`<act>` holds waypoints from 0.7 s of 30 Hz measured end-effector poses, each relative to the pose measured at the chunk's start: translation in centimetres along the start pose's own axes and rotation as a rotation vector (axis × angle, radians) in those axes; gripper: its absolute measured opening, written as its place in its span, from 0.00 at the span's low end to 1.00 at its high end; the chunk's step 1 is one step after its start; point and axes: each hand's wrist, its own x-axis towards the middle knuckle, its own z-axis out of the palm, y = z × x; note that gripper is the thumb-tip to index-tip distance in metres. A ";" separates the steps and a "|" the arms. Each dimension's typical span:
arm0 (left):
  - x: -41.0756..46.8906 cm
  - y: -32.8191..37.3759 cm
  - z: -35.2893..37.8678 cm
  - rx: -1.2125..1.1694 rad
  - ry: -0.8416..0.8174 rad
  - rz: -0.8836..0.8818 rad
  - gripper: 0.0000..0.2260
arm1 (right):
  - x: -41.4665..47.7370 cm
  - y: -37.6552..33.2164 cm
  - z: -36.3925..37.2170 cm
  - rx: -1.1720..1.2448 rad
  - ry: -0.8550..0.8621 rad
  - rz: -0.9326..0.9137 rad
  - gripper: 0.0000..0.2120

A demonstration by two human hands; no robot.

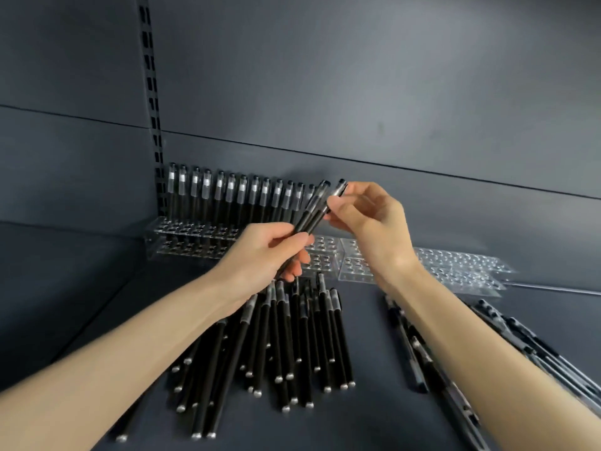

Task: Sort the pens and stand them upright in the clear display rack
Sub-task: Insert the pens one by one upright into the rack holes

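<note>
Holding two pens (309,216) btwn L fingers (294,239); R fingers (338,205) pinch tops.

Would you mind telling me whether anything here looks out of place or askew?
Nothing looks damaged. The standing pens sit evenly in the clear rack; only the loose pens on the shelf lie in an untidy, overlapping heap.

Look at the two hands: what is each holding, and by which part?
The left hand grips two black pens round their lower barrels. The right hand pinches the upper, capped end of one of them with its fingers.
</note>
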 end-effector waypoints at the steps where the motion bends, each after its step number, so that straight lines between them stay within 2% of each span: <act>1: 0.5 -0.3 0.3 0.018 0.028 0.006 0.09 | 0.5 0.2 -0.3 -0.014 -0.019 -0.012 0.07; 4: 1.8 -1.1 0.4 0.170 0.176 0.029 0.13 | 2.3 0.2 -1.3 -0.078 0.059 -0.094 0.10; 7: 2.6 -1.5 -0.4 0.289 0.299 0.074 0.15 | 4.3 0.3 -2.2 -0.248 0.157 -0.200 0.15; 12: 3.0 -1.8 -0.7 0.291 0.311 0.104 0.17 | 6.4 1.8 -1.7 -0.399 0.167 -0.272 0.15; 21: 2.4 -1.9 -0.6 0.183 0.292 0.129 0.12 | 6.8 4.4 -0.9 -0.504 0.056 -0.278 0.12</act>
